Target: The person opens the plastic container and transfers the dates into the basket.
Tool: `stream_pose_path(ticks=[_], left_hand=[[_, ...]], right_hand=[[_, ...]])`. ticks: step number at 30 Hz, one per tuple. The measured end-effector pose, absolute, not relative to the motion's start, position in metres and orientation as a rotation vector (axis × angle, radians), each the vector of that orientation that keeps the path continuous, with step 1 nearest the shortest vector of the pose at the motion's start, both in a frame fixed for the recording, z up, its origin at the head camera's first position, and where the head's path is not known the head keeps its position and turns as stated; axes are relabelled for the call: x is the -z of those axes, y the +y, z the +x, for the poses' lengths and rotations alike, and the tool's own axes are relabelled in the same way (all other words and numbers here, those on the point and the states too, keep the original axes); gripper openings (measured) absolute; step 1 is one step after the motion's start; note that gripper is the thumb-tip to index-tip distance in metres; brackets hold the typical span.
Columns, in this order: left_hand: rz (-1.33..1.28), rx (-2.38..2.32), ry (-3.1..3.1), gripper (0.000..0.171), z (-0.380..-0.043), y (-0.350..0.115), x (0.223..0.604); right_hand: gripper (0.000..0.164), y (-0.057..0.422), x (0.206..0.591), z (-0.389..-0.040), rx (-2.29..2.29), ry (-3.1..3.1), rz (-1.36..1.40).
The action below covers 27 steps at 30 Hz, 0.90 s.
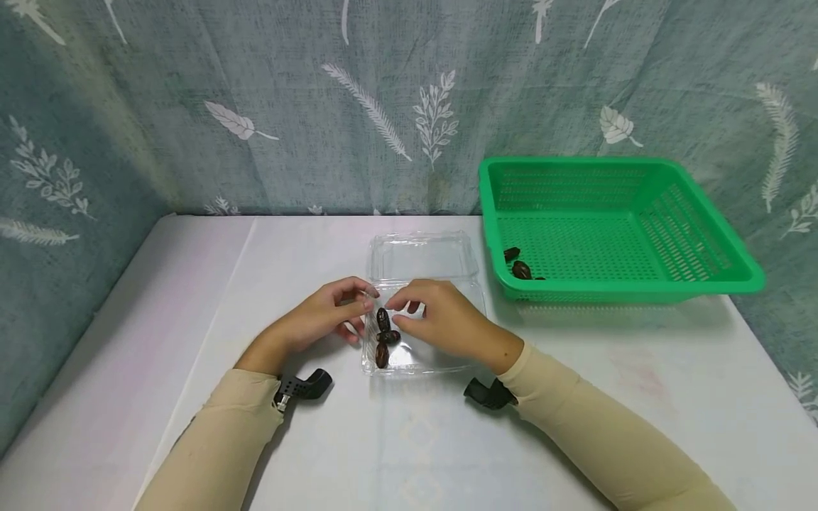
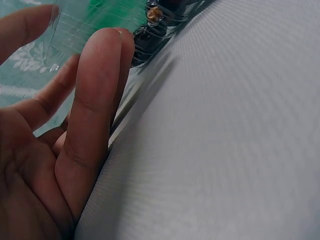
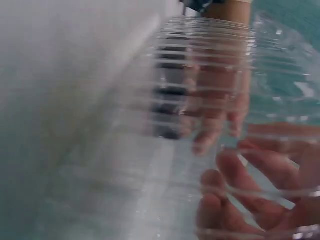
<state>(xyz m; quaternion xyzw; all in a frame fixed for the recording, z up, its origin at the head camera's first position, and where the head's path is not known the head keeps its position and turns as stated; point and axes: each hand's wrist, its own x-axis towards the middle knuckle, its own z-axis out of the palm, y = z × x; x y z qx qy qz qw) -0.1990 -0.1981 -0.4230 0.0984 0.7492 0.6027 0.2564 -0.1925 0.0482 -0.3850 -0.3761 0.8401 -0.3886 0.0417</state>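
Note:
A clear plastic clamshell box (image 1: 418, 370) lies with its lid (image 1: 423, 257) folded back. Three dark brown dates (image 1: 383, 319) form a row down the box's left side; through the ribbed plastic they appear as a dark, blurred strip (image 3: 170, 100) in the right wrist view. My left hand (image 1: 319, 316) is beside the box's left wall, its fingers loosely bent and its fingertips right at the edge. Over the box base is my right hand (image 1: 444, 319), thumb and fingers apart just right of the dates, with nothing visible between them.
A green perforated basket (image 1: 623, 287) stands at the back right, several dates (image 1: 521, 270) in its near left corner. The white-covered table (image 1: 396, 440) meets a leaf-patterned cloth (image 1: 268, 170) behind. Black wrist mounts (image 1: 305, 384) sit by both sleeves.

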Motion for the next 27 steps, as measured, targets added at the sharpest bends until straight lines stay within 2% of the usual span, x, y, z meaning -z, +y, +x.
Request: stream_pose_path(ticks=[8, 27], left_hand=[[0.270, -1.630, 2.030, 0.039, -0.200, -0.198, 0.422], [0.274, -1.628, 2.039, 0.039, -0.200, -0.199, 0.425]], right_hand=[[0.020, 0.047, 0.395, -0.194, 1.050, 2.495, -1.090], [0.019, 0.044, 0.403, -0.191, 0.936, 2.475, -1.165]])
